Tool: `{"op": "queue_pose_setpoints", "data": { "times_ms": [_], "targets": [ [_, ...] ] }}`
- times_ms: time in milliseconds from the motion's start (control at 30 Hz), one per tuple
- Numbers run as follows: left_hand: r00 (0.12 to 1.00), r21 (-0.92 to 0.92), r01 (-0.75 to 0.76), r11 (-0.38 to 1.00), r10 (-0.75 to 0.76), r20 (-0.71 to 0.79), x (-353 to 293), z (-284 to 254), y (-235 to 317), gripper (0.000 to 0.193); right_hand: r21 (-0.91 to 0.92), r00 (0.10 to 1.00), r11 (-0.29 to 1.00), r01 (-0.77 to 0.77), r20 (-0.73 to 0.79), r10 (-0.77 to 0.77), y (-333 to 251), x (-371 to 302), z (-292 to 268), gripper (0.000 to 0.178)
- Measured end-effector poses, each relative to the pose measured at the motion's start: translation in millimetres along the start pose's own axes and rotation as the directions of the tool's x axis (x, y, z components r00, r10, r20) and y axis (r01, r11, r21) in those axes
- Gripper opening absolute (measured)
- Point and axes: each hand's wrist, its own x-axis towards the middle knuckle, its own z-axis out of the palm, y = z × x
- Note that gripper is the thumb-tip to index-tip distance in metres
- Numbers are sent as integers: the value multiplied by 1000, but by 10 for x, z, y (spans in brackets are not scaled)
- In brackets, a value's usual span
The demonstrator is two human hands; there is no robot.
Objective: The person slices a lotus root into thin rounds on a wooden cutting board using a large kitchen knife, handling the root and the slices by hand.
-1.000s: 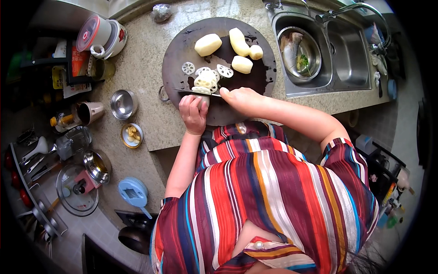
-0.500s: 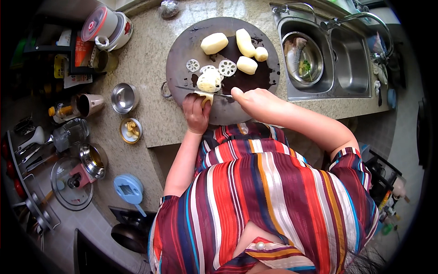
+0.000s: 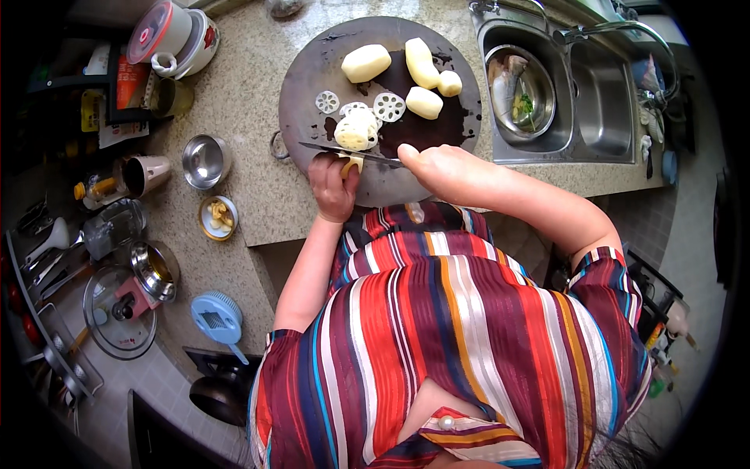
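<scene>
On a round dark cutting board my left hand grips a short piece of lotus root, fingers curled over it. My right hand is closed round the handle of a kitchen knife, whose blade lies across the piece beside my left fingertips. Just beyond the blade, cut slices of lotus root are heaped up, and a few holed slices lie flat near them. Farther back rest several peeled, uncut lotus root sections. The knife handle is hidden in my right fist.
Right of the board is a double sink; its left basin holds a metal bowl with fish and greens. At left stand a steel bowl, a small dish of yellowish pieces, a blue grater and lidded pots.
The whole view has shifted slightly, with the board now a little higher and to the left. Both hands keep their grip, and the knife stays at the lotus root piece.
</scene>
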Motion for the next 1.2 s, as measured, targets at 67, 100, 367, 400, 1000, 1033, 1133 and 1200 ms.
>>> {"op": "queue_pose_setpoints", "data": {
  "times_ms": [67, 100, 367, 400, 1000, 1033, 1133, 1200],
  "targets": [
    [1000, 5, 27, 1000, -27, -6, -17, 5, 2, 23, 4, 1000, 1000, 8, 0, -8, -4, 16, 4, 23],
    [1000, 4, 29, 1000, -29, -5, -27, 9, 1, 23, -19, 1000, 1000, 10, 10, -9, -8, 19, 0, 23],
    [998, 23, 48, 999, -48, -32, -30, 21, -4, 22, -23, 1000, 1000, -20, 8, 21, 153, 242, 268, 19],
    [999, 23, 41, 999, -40, -34, -10, 27, 4, 22, -41, 1000, 999, -19, -17, 19, 203, 287, 347, 18],
    [1000, 93, -9, 996, 9, 1, -24, -58, 90, 22, -109, 993, 994, 4, -116, -17, 183, 279, 405, 20],
    [1000, 78, 4, 997, -3, -8, -43, -41, 80, 23, -87, 992, 996, 15, -127, -26, 125, 219, 331, 21],
    [1000, 61, 28, 998, -27, -16, -63, -32, 75, 24, -72, 995, 997, 23, -91, -29, 7, 77, 176, 21],
    [1000, 46, 8, 999, -7, -26, -72, -23, 50, 24, -75, 997, 997, 19, -75, -25, -53, 21, 95, 22]
  ]
}}
